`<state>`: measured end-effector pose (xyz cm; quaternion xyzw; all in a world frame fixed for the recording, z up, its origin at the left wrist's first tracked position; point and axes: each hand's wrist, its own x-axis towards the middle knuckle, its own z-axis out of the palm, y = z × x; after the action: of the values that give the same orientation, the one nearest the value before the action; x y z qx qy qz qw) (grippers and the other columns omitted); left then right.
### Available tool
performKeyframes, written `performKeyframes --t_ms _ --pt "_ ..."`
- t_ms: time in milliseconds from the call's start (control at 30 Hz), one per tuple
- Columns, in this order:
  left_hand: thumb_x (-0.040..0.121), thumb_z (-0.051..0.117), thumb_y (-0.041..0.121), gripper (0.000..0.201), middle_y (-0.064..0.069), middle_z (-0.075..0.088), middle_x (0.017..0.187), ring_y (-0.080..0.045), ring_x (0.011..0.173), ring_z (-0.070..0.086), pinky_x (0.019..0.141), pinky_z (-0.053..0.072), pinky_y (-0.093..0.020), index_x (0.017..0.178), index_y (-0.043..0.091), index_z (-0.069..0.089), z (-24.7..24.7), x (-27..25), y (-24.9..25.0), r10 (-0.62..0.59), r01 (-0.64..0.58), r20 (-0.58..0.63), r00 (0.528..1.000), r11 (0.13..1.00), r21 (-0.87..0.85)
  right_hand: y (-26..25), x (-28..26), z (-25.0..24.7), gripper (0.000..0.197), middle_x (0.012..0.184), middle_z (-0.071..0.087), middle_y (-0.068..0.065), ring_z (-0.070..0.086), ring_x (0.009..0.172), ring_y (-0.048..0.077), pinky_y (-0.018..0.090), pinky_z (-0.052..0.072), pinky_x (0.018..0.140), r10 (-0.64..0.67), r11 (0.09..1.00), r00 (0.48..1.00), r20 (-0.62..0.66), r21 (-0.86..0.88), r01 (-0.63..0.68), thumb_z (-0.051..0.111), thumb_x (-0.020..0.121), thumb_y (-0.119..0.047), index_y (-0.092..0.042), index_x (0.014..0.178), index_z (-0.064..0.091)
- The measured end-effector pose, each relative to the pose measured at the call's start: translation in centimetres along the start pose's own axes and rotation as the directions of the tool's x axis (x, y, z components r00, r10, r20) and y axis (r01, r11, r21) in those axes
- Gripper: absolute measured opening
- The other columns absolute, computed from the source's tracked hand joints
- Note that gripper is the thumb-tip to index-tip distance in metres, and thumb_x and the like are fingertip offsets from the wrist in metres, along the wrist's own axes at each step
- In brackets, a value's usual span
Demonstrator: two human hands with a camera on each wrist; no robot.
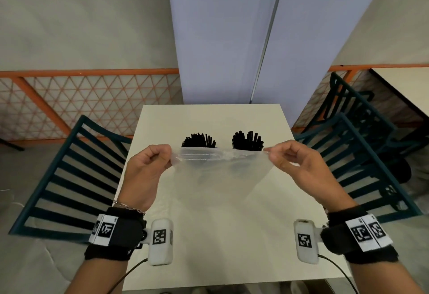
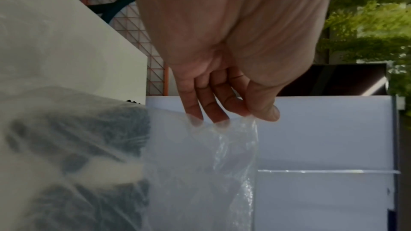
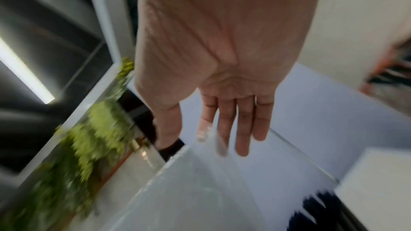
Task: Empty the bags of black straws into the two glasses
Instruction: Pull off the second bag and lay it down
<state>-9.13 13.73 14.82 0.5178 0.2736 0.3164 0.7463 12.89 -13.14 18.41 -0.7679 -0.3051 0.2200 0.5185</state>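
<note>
Stretching limp between the left hand [image 1: 148, 166] and right hand [image 1: 292, 161], each pinching a top corner, the clear bag [image 1: 220, 168] (apparently empty) hangs above the table [image 1: 162, 117] before the straw-filled glasses [image 1: 247, 141], looking featherlight, floppy and slick, best held by its edges.

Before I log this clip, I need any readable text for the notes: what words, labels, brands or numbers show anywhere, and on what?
No readable words, brands or numbers in any view.
Left wristband: black-and-white square code markers only, no letters legible.
Right wristband: the same kind of markers, nothing legible.
Left wrist camera and right wrist camera: one code marker each, no text.
Plastic bag, straws, table: unprinted.
</note>
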Motion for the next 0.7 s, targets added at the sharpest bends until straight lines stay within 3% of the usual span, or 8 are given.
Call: performKeyframes --t_ms 100,167,267,400,467,567,633,700 --pt "0.096 0.068 -0.004 0.009 0.005 0.077 0.08 -0.007 0.079 0.07 0.082 0.059 -0.021 0.092 0.003 0.073 1.5 -0.2 0.4 0.033 -0.059 0.13 0.991 0.979 0.197 -2.9 -0.4 0.4 0.073 0.142 0.059 -0.028 0.052 0.13 -0.007 0.023 0.037 0.112 -0.121 0.91 0.991 0.051 -0.394 0.131 0.082 0.073 -0.064 -0.042 0.138 0.058" --pt "0.092 0.073 -0.006 0.012 0.006 0.078 0.078 -0.003 0.076 0.07 0.076 0.057 -0.015 0.087 0.005 0.075 3.2 -0.5 0.8 0.047 -0.123 0.265 0.963 0.954 0.275 -4.6 -0.3 2.9 0.088 0.146 0.051 -0.031 0.045 0.13 -0.008 0.019 0.031 0.112 -0.232 0.818 0.959 0.165 -0.501 0.284 0.081 0.069 -0.071 -0.043 0.147 0.051" --pt "0.081 0.083 0.01 0.008 0.001 0.083 0.087 -0.008 0.088 0.078 0.081 0.06 -0.02 0.085 0.008 0.076 5.6 -0.9 1.4 0.021 -0.147 0.394 0.919 0.945 0.291 -5.4 0.4 7.5 0.066 0.128 0.066 -0.027 0.058 0.12 -0.002 0.027 0.037 0.112 -0.345 0.765 0.901 0.262 -0.478 0.432 0.08 0.079 -0.064 -0.037 0.136 0.061" --pt "0.071 0.086 0.021 0.021 0.003 0.08 0.084 -0.011 0.082 0.074 0.081 0.06 -0.021 0.089 0.013 0.077 4.9 -0.9 2.0 0.079 -0.165 0.317 0.945 0.953 0.253 -4.9 1.4 8.7 0.017 0.089 0.073 -0.023 0.066 0.087 0.003 0.03 0.047 0.092 -0.412 0.829 0.907 0.083 -0.38 0.411 0.083 0.088 -0.041 -0.027 0.094 0.075" --pt "0.073 0.087 0.024 0.036 0.008 0.08 0.095 -0.006 0.092 0.073 0.091 0.057 -0.02 0.107 0.02 0.076 2.6 -0.6 1.6 0.039 -0.144 0.289 0.956 0.926 0.35 -5.1 1.6 8.0 0.014 0.09 0.078 -0.018 0.07 0.091 0.004 0.026 0.051 0.089 -0.288 0.92 0.956 0.058 -0.259 0.293 0.084 0.087 -0.038 -0.028 0.087 0.075" --pt "0.079 0.09 0.032 0.051 0.027 0.074 0.123 0.014 0.117 0.062 0.107 0.042 -0.017 0.126 0.038 0.071 -0.9 -0.5 0.4 -0.099 -0.137 0.299 0.949 0.727 0.673 -5.5 1.7 6.6 0.011 0.094 0.08 -0.013 0.072 0.093 -0.001 0.016 0.051 0.086 -0.192 0.973 0.978 0.078 -0.118 0.201 0.088 0.084 -0.028 -0.022 0.087 0.079" --pt "0.082 0.088 0.032 0.041 0.032 0.073 0.123 0.022 0.115 0.06 0.106 0.04 -0.017 0.12 0.039 0.076 -1.9 -0.7 -0.4 -0.156 -0.07 0.254 0.955 0.71 0.7 -5.8 1.8 5.8 0.011 0.094 0.082 -0.006 0.073 0.089 0.001 0.01 0.051 0.083 -0.197 0.98 0.978 0.068 -0.028 0.199 0.089 0.081 -0.016 -0.013 0.088 0.082" --pt "0.086 0.087 0.026 0.02 0.02 0.081 0.111 0.01 0.108 0.069 0.101 0.046 -0.02 0.105 0.033 0.083 -2.3 -0.8 -0.9 -0.149 -0.019 0.201 0.968 0.758 0.652 -5.9 2.1 5.3 0.013 0.094 0.083 -0.002 0.076 0.09 0.005 0.014 0.055 0.084 -0.201 0.977 0.979 0.02 0.078 0.199 0.088 0.08 -0.012 -0.007 0.091 0.081"
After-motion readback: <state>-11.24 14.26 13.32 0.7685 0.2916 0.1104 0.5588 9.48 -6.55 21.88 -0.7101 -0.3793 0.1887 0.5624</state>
